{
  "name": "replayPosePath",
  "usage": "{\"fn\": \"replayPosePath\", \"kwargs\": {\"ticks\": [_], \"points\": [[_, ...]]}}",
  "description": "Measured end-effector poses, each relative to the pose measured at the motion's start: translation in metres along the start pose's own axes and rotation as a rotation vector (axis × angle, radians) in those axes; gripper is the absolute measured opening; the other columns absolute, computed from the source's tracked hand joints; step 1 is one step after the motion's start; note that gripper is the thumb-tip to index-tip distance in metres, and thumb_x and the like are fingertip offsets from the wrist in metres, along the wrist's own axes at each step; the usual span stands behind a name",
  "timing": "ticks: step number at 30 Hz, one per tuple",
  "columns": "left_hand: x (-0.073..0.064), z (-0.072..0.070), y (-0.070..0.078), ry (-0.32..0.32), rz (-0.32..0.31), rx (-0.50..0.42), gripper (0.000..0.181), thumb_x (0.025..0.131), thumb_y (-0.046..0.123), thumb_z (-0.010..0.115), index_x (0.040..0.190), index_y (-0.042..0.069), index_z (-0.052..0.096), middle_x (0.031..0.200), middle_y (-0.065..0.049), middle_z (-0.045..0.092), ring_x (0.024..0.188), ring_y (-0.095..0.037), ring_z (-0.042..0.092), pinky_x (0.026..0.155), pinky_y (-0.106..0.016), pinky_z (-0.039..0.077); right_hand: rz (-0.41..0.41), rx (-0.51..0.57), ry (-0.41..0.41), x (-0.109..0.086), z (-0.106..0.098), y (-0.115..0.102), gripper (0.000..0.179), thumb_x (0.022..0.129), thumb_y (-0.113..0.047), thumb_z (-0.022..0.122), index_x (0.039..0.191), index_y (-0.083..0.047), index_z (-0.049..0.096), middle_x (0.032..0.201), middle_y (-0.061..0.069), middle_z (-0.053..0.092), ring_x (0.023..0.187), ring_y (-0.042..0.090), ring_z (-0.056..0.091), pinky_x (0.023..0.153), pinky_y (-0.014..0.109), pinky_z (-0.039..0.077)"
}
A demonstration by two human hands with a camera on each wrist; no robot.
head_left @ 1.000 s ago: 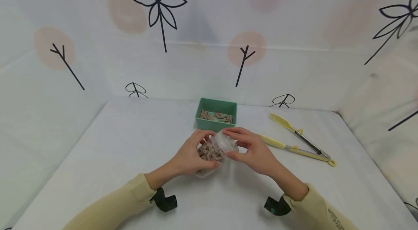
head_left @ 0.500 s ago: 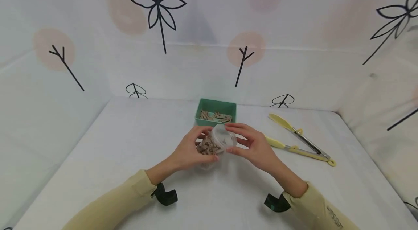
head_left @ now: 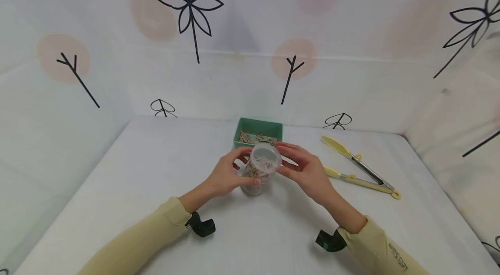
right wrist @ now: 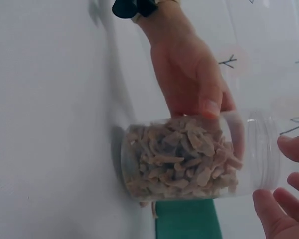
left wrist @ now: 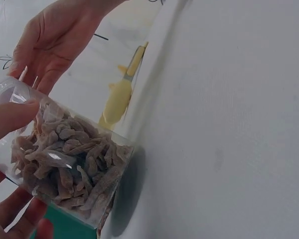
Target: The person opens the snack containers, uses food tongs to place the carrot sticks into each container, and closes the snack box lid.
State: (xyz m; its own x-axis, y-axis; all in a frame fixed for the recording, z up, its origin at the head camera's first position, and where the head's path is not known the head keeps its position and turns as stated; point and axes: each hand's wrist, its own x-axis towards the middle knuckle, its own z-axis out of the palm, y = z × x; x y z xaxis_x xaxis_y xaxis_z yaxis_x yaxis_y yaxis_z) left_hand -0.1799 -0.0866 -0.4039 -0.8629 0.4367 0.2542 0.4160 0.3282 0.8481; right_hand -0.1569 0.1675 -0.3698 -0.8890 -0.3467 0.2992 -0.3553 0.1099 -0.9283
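Note:
A clear plastic jar (head_left: 256, 178), more than half full of grey-brown dried pieces (right wrist: 182, 159), stands nearly upright at the table's middle. My left hand (head_left: 226, 175) grips its body from the left, thumb across the near side and fingers behind. From the right, my right hand (head_left: 306, 173) holds the jar's ridged clear top (right wrist: 263, 152) lightly, thumb on the near side and fingertips on the far rim. Just behind the jar sits a green tray (head_left: 238, 132) with similar pieces inside, its front partly hidden by the jar and hands.
Yellow-tipped metal tongs (head_left: 375, 186) lie spread on the table to the right, one tip partly hidden behind the right hand. A white cloth wall (head_left: 218, 84) with plant drawings rises behind the table (head_left: 164, 158). A black wrist mount (head_left: 331, 241) hangs under the right sleeve.
The jar has turned from a tilt toward the right to nearly upright, its top moving up and back. Both hands have stayed on it and turned with it. Tray and tongs have not moved.

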Motion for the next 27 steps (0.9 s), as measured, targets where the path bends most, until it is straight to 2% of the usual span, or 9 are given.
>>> {"fn": "replayPosePath", "kwargs": {"ticks": [5,8,11,16,22,27], "points": [[0.001,-0.002,-0.004,-0.013,-0.004,-0.010,0.075,0.078,0.023,0.087,0.142,0.018,0.050,0.129,0.001,0.059,0.109,-0.018,0.053,0.085,-0.041,0.050,0.013,0.062,-0.015,0.001,-0.003,0.003,0.055,0.089,0.005,0.071,0.141,0.004,0.051,0.144,0.020,0.049,0.133,0.031,0.049,0.096,0.032,0.048],[0.003,-0.004,-0.006,-0.028,0.007,-0.005,0.074,0.079,0.022,0.086,0.143,0.019,0.049,0.131,0.001,0.058,0.111,-0.018,0.053,0.085,-0.042,0.050,-0.003,0.081,-0.016,0.000,-0.006,0.003,0.054,0.089,0.007,0.069,0.140,0.004,0.052,0.142,0.016,0.053,0.132,0.031,0.050,0.096,0.032,0.048],[0.004,-0.008,-0.008,-0.059,0.010,-0.008,0.073,0.082,0.021,0.085,0.144,0.020,0.047,0.132,0.002,0.057,0.113,-0.017,0.053,0.086,-0.041,0.050,-0.006,0.079,-0.012,-0.002,-0.009,0.003,0.051,0.090,0.006,0.068,0.139,0.004,0.053,0.140,0.016,0.055,0.129,0.026,0.053,0.094,0.032,0.050],[0.004,-0.016,-0.012,-0.117,0.018,-0.041,0.072,0.084,0.015,0.082,0.146,0.017,0.045,0.137,0.001,0.054,0.122,-0.018,0.051,0.093,-0.042,0.048,0.027,0.047,-0.002,-0.008,-0.018,0.006,0.050,0.092,0.003,0.068,0.139,0.001,0.054,0.139,0.020,0.055,0.125,0.018,0.057,0.091,0.031,0.052],[0.000,-0.024,-0.018,-0.146,0.005,-0.077,0.070,0.086,0.013,0.080,0.147,0.016,0.045,0.138,-0.001,0.055,0.126,-0.020,0.051,0.099,-0.043,0.046,0.056,-0.029,0.014,-0.020,-0.033,0.014,0.048,0.092,-0.002,0.070,0.138,0.000,0.056,0.134,0.008,0.060,0.122,0.019,0.059,0.091,0.027,0.051],[-0.004,-0.029,-0.019,-0.132,-0.018,-0.061,0.072,0.084,0.015,0.082,0.146,0.016,0.046,0.138,-0.001,0.056,0.123,-0.022,0.053,0.099,-0.045,0.047,0.067,-0.084,0.015,-0.030,-0.042,0.020,0.045,0.093,-0.004,0.069,0.136,0.000,0.057,0.133,0.017,0.060,0.119,0.011,0.060,0.091,0.023,0.050]]}}
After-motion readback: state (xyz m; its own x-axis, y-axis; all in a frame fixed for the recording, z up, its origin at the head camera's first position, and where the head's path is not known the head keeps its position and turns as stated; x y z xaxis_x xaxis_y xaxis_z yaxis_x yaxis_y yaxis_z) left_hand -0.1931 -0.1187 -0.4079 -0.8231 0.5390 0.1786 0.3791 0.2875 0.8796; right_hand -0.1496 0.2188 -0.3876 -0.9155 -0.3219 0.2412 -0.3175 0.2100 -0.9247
